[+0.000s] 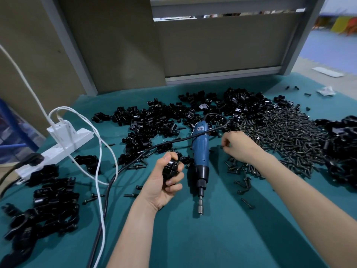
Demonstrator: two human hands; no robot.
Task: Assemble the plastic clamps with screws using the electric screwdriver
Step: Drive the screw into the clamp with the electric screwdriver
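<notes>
Bench cover: teal cloth (193,238) over the whole table, likely there to stop small parts rolling or bouncing away.

Screw pile (280,136): broad heap on the right, within easy reach of the right arm, so feeding screws falls to that side.

Loose clamp parts (154,120): black heap along the back, centre to left, with another dark heap at the far right edge. Judged to be unassembled stock.

Clamp stack (48,206): near left, well apart from the back heap. These pieces look like closed rings, so probably the finished pile, kept separate to avoid mixing.

Power strip (63,144): white, at the left edge, with a white charger and cables plugged in. A black cord runs across the cloth to the tool.

Electric screwdriver (200,157): blue body, lying flat on the cloth between the two hands, bit end toward the person. Neither hand touches it. It is parked where either hand can take it once a screw is seated.

Left hand (164,182): fingers and thumb wrapped around a black clamp (171,168), held up off the cloth just left of the tool, apparently presenting it for a screw.

Right hand (237,146): at the near edge of the screw pile, fingertips drawn together in a narrow pinch on what looks like a single screw (222,147). It is small and dark, so orientation cannot be told.

Step judged: fetching a screw; driving not yet begun.
</notes>
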